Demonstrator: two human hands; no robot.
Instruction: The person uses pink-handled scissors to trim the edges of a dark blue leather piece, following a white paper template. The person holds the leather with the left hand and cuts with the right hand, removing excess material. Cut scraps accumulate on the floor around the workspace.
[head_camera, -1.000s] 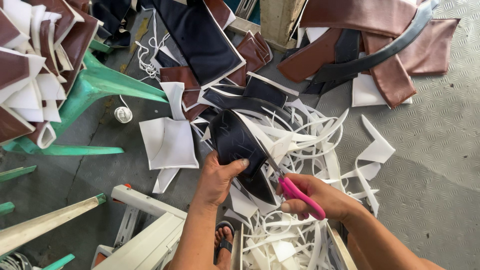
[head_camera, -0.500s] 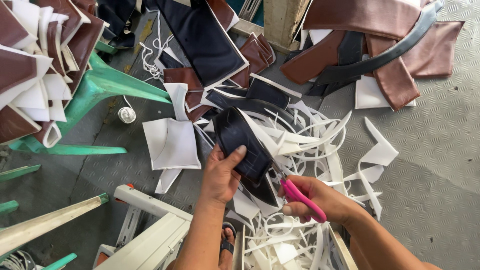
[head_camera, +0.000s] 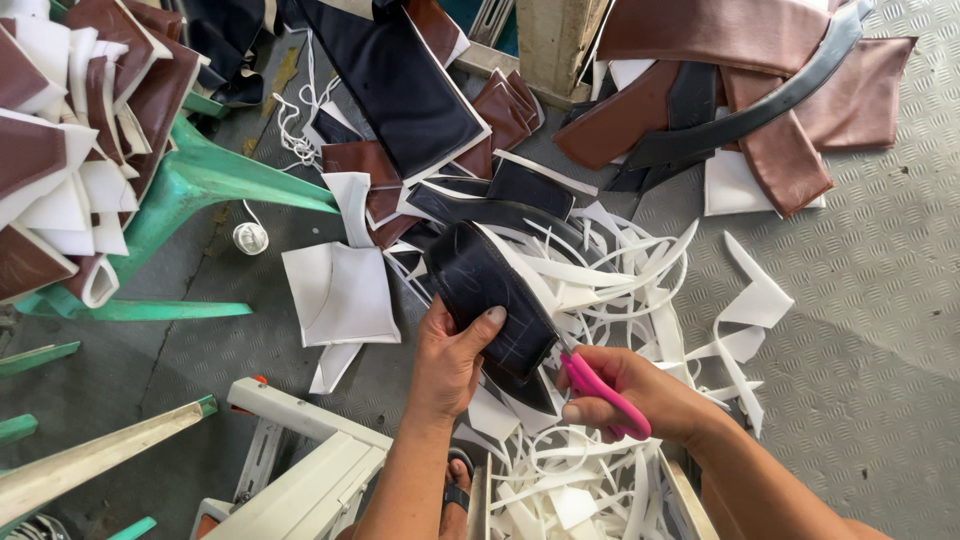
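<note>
To cut well, the left hand (head_camera: 447, 352) should grip the dark piece (head_camera: 490, 295) flat above the white scrap pile (head_camera: 600, 270) while the right hand (head_camera: 625, 395), closed on pink scissors (head_camera: 600, 392), snips slowly along its edge.

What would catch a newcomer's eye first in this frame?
At centre, the left hand grips a dark leather piece while the right hand works pink-handled scissors at its lower edge. Around and below them spreads a tangle of white strips on the grey floor. At left, brown and white pieces are stacked on a green chair.
</note>
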